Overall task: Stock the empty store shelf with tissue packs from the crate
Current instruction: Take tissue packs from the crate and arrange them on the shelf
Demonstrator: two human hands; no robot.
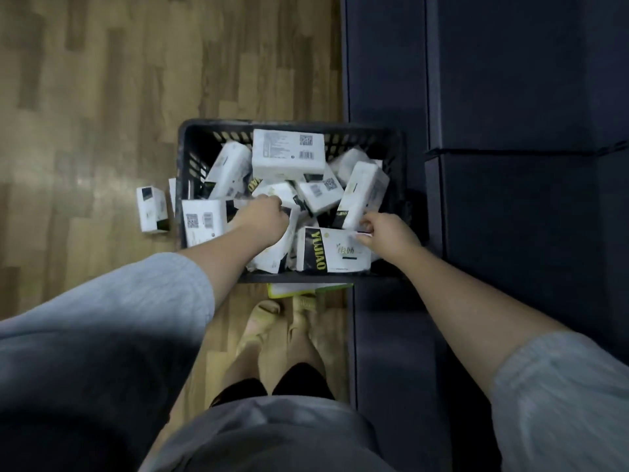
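Packs are heaped loosely in the crate [185, 144], so if you tug one, its neighbours may slide; one pack [151, 208] already lies on the floor by the crate's left wall. Your left hand [263, 216] reaches into the heap, fingers curled over a pack I cannot identify. Your right hand [388, 235] pinches the near-right YUJIAO pack [332, 252]. The shelf [510, 97] stands beside the crate's right wall.
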